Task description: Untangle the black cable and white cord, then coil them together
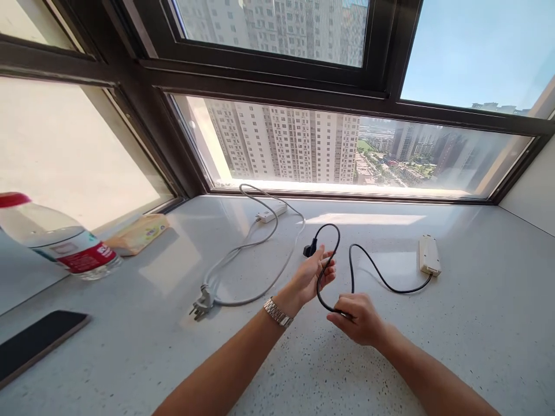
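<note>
head view: my left hand (313, 277) is closed on the black cable (385, 284) near its plug (309, 249), my right hand (359, 319) pinched on the same loop — both left of the beige power strip (429, 255) on the worktop (477, 323). i'd keep the loop wide, no kinks.

Water bottle (60, 240), tissue pack (139, 232), dark phone (37, 341), white cord (234, 251), speckled counter (433, 358)

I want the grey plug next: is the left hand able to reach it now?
Likely yes: only its cord lies between left hand and grey plug, though the fingers hold the black cable.
</note>
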Tool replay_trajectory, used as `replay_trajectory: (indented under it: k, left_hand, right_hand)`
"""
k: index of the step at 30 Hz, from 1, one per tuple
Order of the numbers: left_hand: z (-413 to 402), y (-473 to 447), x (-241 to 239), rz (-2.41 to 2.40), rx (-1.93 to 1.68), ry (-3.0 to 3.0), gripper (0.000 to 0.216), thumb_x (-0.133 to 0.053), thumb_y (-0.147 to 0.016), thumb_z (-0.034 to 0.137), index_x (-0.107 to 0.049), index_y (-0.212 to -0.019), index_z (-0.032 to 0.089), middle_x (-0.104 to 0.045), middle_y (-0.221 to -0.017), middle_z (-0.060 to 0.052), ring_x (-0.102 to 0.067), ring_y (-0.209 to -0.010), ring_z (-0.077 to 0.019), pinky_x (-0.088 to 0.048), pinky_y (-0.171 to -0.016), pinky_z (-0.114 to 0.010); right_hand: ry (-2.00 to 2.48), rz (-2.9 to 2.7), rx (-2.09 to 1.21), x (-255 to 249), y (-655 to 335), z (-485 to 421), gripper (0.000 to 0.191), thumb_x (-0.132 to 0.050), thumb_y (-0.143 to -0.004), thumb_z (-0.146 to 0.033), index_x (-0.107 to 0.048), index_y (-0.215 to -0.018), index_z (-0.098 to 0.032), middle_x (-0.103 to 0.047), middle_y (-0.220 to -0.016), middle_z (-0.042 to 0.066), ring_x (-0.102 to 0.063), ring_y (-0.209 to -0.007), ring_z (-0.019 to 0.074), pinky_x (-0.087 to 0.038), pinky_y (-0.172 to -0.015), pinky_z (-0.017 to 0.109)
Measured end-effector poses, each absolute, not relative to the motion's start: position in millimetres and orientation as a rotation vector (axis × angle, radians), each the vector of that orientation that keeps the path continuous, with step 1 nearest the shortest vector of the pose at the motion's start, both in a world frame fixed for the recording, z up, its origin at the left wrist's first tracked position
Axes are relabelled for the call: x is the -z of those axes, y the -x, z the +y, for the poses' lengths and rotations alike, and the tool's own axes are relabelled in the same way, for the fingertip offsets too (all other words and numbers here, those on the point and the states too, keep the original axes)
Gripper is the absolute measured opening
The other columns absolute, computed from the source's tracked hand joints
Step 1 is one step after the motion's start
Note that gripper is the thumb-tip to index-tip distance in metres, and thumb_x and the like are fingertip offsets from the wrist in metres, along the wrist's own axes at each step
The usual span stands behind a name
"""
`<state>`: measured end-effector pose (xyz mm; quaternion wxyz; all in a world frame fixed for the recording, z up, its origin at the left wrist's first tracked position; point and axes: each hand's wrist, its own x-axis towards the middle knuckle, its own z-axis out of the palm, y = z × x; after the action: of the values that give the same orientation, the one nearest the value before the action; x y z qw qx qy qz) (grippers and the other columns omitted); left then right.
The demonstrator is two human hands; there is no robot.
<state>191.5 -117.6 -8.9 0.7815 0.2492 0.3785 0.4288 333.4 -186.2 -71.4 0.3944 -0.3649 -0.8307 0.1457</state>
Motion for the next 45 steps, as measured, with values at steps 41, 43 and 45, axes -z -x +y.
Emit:
replay_trajectory:
  k: [41, 43, 45]
  left_hand:
    - [-45.7, -152.0, 28.5, 0.986, -1.227, -0.32, 0.025, -0.042, -0.074, -0.007, -0.044, -0.078, 0.017, -0.049, -0.059, 0.003, -0.054, -0.048, -0.0078, -0.048, -0.05, -0.018]
    - [-44.4, -147.8, 25.6, 0.949, -1.204, -0.319, 0.028, -0.038, -0.072, -0.009, -0.04, -0.078, 0.018, -0.048, -0.061, 0.003, -0.049, -0.043, -0.0051, -0.046, -0.046, -0.015]
    - [-46.2, -144.0, 20.0, 0.896, -1.145, -0.335, 0.029, -0.036, -0.071, -0.01, -0.038, -0.078, 0.018, -0.048, -0.064, 0.003, -0.041, -0.038, -0.0024, -0.038, -0.038, -0.011]
  right_hand:
    - [2.221, -1.921, 0.419, 58.9, -429.5, -171.6, 0.042, -0.046, -0.093, -0.043, -0.077, -0.077, -0.019, -0.069, -0.079, 0.015, -0.054, -0.083, 0.0277, -0.036, -0.07, 0.041]
    - [2.179, -1.959, 0.428, 59.3, -424.6, -173.1, 0.041, -0.049, -0.092, -0.043, -0.076, -0.074, -0.018, -0.068, -0.075, 0.015, -0.055, -0.081, 0.0277, -0.036, -0.069, 0.04]
    - [2.125, -1.991, 0.432, 58.0, -417.7, -175.8, 0.035, -0.054, -0.089, -0.041, -0.075, -0.073, -0.018, -0.068, -0.076, 0.014, -0.055, -0.083, 0.0285, -0.036, -0.071, 0.041]
